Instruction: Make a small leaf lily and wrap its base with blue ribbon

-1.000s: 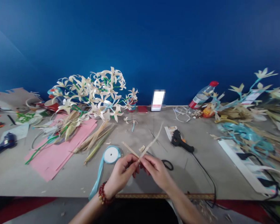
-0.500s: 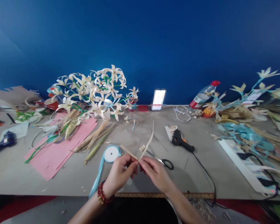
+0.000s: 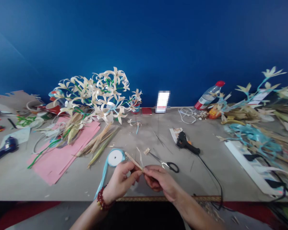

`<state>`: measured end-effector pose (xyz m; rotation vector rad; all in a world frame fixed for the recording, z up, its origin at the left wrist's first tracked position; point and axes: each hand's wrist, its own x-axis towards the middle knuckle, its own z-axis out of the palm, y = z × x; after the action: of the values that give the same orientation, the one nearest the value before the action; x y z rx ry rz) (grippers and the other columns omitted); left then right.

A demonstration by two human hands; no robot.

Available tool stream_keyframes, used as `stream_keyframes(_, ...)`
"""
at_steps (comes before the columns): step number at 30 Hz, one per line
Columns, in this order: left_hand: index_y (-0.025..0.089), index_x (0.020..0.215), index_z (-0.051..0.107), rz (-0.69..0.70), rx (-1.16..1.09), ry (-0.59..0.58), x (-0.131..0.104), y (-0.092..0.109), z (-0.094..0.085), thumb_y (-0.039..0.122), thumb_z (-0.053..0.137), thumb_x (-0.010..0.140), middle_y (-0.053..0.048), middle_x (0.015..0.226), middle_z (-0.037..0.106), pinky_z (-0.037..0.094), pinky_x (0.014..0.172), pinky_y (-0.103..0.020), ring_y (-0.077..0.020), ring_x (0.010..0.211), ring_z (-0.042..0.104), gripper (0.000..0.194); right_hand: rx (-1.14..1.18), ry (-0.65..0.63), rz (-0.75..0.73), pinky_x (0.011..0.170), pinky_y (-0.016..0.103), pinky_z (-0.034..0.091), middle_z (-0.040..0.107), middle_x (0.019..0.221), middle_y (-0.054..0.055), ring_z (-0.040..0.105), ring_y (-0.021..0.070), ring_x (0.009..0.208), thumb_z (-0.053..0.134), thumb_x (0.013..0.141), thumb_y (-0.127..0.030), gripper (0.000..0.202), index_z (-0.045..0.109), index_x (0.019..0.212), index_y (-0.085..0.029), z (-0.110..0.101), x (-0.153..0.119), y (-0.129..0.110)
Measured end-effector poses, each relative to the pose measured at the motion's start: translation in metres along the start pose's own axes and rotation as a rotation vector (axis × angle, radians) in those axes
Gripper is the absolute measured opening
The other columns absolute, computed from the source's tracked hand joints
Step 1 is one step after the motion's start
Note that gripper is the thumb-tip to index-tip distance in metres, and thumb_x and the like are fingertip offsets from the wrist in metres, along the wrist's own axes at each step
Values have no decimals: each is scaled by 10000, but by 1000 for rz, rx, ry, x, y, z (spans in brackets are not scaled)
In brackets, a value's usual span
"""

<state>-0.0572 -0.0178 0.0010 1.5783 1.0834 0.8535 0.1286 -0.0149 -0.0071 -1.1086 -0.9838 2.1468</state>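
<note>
We're pinching the pale strip [image 3: 132, 159] between left hand [image 3: 126, 175] and right hand [image 3: 159, 179] fingertips, over the desk [image 3: 72, 191] near its front edge. Probably feather-light, bendy, tears easily; we'd grip right where it bends, gently.

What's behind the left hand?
Just beyond the left hand, a roll of blue ribbon lies on the gray table. The hand, pinching a pale strip, hides the table directly behind it; can't tell what's there.
</note>
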Motion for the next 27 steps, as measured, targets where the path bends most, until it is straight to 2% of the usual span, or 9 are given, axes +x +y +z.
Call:
stream_keyframes(4, 159, 721, 622, -19, -59, -33, -2, -3, -4, 344, 587, 921, -8, 614, 592, 418, 490, -192, -99, 515, 528, 274, 54, -68, 10, 416, 243, 64, 289, 412, -95, 143, 66, 403, 624, 776, -494, 389, 516, 545, -201, -3, -9, -7)
stream_keyframes(8, 159, 699, 600, -19, -114, -9, -2, -4, -3, 354, 586, 921, -7, 609, 575, 417, 501, -198, -95, 508, 506, 296, 73, -90, -13, 406, 233, 80, 253, 429, -101, 123, 71, 405, 560, 824, -584, 463, 492, 564, -207, -5, -13, -6)
stream_keyframes(11, 158, 687, 598, -16, -96, 6, -2, -2, -1, 356, 582, 920, -12, 602, 586, 419, 495, -202, -97, 494, 514, 306, -170, 39, -221, 450, 224, 223, 440, 560, -42, 303, 91, 473, 511, 898, -597, 469, 588, 686, -186, -2, -13, -2)
stream_keyframes(13, 157, 683, 602, 1, -60, 23, -2, -1, 1, 346, 579, 919, -17, 592, 602, 423, 493, -203, -99, 483, 524, 303, -433, 118, -374, 581, 245, 348, 567, 704, 5, 475, 131, 618, 499, 944, -542, 412, 653, 794, -191, 2, -13, 0)
stream_keyframes(15, 158, 683, 609, 28, -10, 51, -2, -1, 2, 321, 578, 919, -22, 587, 619, 427, 498, -201, -104, 489, 538, 289, -629, 150, -444, 694, 276, 383, 635, 789, 26, 556, 168, 731, 467, 982, -483, 381, 685, 832, -209, 6, -12, 1)
stream_keyframes(17, 160, 682, 613, 58, 42, 69, -3, 0, 3, 296, 573, 920, -28, 597, 634, 432, 508, -200, -108, 508, 549, 277, -704, 169, -456, 699, 280, 376, 634, 760, 22, 556, 166, 715, 426, 1003, -465, 411, 692, 817, -212, 9, -11, 1)
stream_keyframes(19, 164, 674, 609, 85, 81, 76, -4, 1, 3, 282, 567, 924, -30, 602, 642, 429, 508, -196, -109, 515, 552, 280, -619, 159, -416, 626, 261, 357, 559, 675, 0, 495, 142, 637, 434, 988, -510, 444, 668, 774, -199, 11, -10, 1)
stream_keyframes(22, 164, 673, 605, 160, 111, 79, -6, 6, 3, 261, 556, 930, -17, 573, 631, 426, 517, -196, -104, 504, 541, 279, -292, 72, -234, 490, 216, 276, 443, 606, -34, 370, 96, 534, 549, 886, -611, 488, 595, 676, -172, 11, -9, -1)
stream_keyframes(27, 160, 690, 602, 280, 99, 90, -8, 10, 2, 221, 564, 922, -7, 564, 619, 436, 569, -199, -105, 536, 556, 243, 115, -156, 1, 370, 192, 85, 295, 412, -108, 147, 43, 369, 650, 802, -559, 458, 514, 588, -178, 8, -11, -3)
